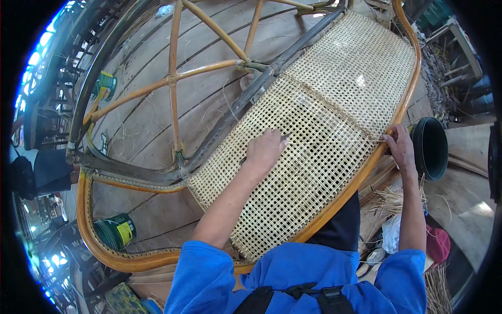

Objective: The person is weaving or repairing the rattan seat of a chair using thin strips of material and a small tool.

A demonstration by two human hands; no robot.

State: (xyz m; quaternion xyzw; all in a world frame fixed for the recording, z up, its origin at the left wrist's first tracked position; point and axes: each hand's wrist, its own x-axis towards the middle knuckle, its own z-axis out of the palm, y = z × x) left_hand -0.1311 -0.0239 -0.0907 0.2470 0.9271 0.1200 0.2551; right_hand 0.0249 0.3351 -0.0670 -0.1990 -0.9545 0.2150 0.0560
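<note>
A large woven cane panel (293, 172) lies slanted in front of me, set against a curved, varnished rattan frame (334, 209). My left hand (265, 149) is closed around a slim dark tool (285, 137) above the panel's middle; a thin end pokes out past the fingers and the rest is mostly hidden. At the panel's right edge my right hand (401, 146) pinches, thumb and fingers together, by the rattan rail. A thin pale cane strand (377, 140) runs to its fingertips. Close by, a darker woven seam (329, 104) crosses the panel.
Beyond the panel stand crossed rattan poles (174, 78) and a dark curved rail (219, 128). Green buckets (116, 231) sit at left, and a dark green bucket (430, 149) stands beside my right hand. Cane scraps (392, 201), a plastic bag (391, 233) and red cloth (437, 245) lie at lower right.
</note>
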